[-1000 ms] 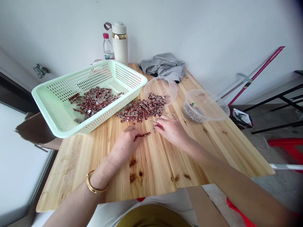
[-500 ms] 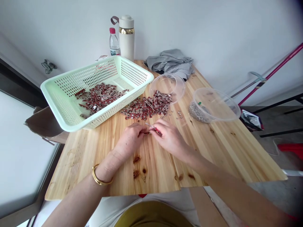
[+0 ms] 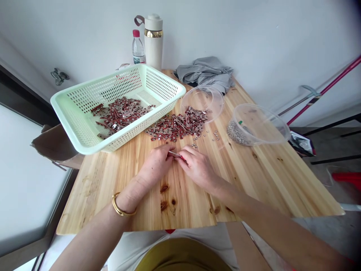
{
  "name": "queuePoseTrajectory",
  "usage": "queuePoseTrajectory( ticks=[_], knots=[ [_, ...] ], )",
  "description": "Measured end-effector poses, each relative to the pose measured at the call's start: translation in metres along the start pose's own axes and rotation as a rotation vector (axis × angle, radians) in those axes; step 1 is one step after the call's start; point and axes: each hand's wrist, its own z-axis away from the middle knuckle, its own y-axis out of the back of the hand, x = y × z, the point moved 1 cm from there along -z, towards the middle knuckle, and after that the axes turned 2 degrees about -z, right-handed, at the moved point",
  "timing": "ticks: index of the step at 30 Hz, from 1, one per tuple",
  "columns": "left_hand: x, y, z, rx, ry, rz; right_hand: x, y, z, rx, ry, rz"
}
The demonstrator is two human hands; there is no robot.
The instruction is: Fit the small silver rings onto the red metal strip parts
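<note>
Over the table, just in front of the pile, my left hand [image 3: 159, 160] is closed with its fingertips pinched together. A small reddish-brown strip is in its fingers, mostly hidden now. My right hand [image 3: 197, 165] grips a slim red-handled metal tool [image 3: 175, 154], whose thin shaft points left into the left fingertips. Whether its tip touches the strip cannot be made out. Beyond the hands lies a pile of reddish-brown strips [image 3: 176, 127] with small metal pieces on them. Several small loose metal bits [image 3: 215, 135] lie right of the pile.
A pale green basket [image 3: 146, 122] with more strips stands at the left. At the right, a clear tub [image 3: 261, 142] contains small metal pieces. A clear round lid [image 3: 217, 111], a grey cloth [image 3: 207, 71], a bottle [image 3: 138, 49] and a white flask [image 3: 154, 49] are farther back.
The tool's tip has moved down and left into my left fingertips. My hands have come closer together, covering most of the strip. The view has shifted slightly.
</note>
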Motion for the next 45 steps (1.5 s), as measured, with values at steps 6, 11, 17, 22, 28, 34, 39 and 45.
queuePoseTrajectory(
  ticks=[6, 11, 17, 22, 28, 34, 39, 45],
  knots=[
    [0.003, 0.001, 0.001, -0.021, -0.008, 0.018, -0.008, 0.020, 0.012, 0.020, -0.046, -0.167],
    [0.006, 0.001, 0.002, 0.010, -0.011, -0.019, -0.019, 0.017, 0.034, 0.057, -0.174, -0.105],
    [0.006, -0.001, 0.002, 0.023, 0.011, -0.038, -0.022, 0.003, 0.035, 0.033, -0.215, -0.045],
    [0.005, -0.001, 0.002, 0.023, 0.000, -0.036, -0.022, 0.001, 0.032, -0.001, -0.234, -0.021],
    [0.005, -0.001, 0.002, 0.025, -0.008, -0.041, -0.022, 0.000, 0.032, -0.025, -0.257, 0.002],
    [0.006, 0.000, 0.002, 0.018, 0.025, -0.064, -0.030, 0.004, 0.029, -0.125, -0.296, 0.191],
    [0.007, 0.001, 0.001, 0.009, 0.032, -0.075, -0.041, 0.005, 0.027, -0.210, -0.316, 0.293],
    [0.007, -0.001, 0.003, 0.015, -0.027, -0.053, -0.028, 0.005, 0.029, -0.065, -0.284, 0.126]
  ],
)
